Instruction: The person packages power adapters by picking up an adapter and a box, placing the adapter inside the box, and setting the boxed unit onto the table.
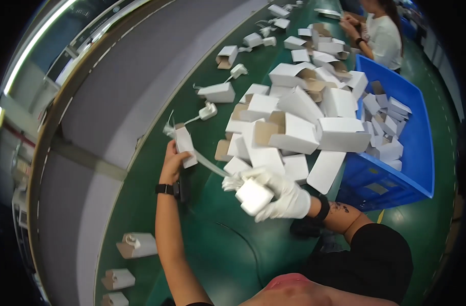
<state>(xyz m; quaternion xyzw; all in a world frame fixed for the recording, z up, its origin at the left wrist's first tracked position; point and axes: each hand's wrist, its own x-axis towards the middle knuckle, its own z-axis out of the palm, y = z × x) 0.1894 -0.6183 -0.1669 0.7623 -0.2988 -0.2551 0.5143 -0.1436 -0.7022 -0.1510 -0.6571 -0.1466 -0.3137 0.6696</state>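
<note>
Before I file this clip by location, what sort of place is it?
Probably a factory packing area: small white boxes heaped on a long green worktop, a blue crate holding more, and a co-worker beyond.

Strip light [33, 45] glares upper left; edges bowed, corners black.

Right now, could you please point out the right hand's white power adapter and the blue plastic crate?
White power adapter [255, 196], head view: its broad face.
Blue plastic crate [399, 189], head view: near outer wall.
</note>
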